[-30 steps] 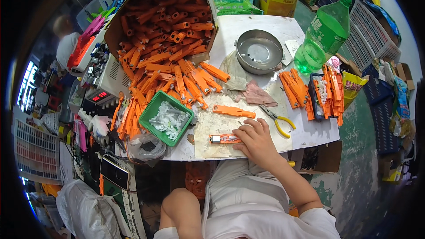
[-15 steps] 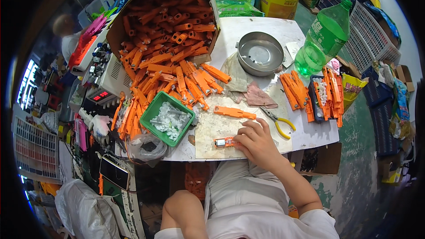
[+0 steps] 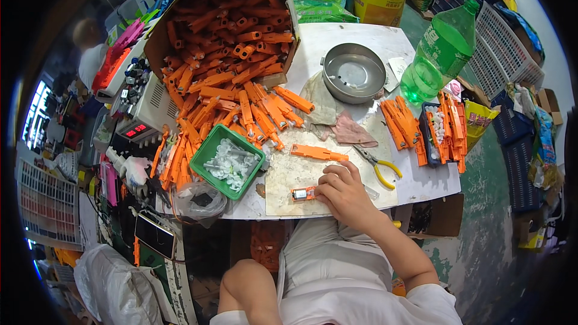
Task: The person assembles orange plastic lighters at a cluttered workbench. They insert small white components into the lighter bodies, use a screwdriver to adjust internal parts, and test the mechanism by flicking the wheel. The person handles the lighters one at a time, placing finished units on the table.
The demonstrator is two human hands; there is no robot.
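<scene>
Pinching right hand (image 3: 344, 192) on small orange part (image 3: 303, 193), short, blocky, dark-faced

The scene is viewed by a single head-worn fisheye camera, aimed steeply down from above the near edge of the white table (image 3: 355, 33). The table's far edge is kept toward the top. Straight lines are bent toward the rim.

We sit at a white table (image 3: 361, 36) on a green-painted floor (image 3: 500, 216). White plastic baskets (image 3: 512, 54) stand beyond the fingers to the right, a wire rack (image 3: 45, 204) far left, where daylight enters through a window (image 3: 33, 114).
</scene>
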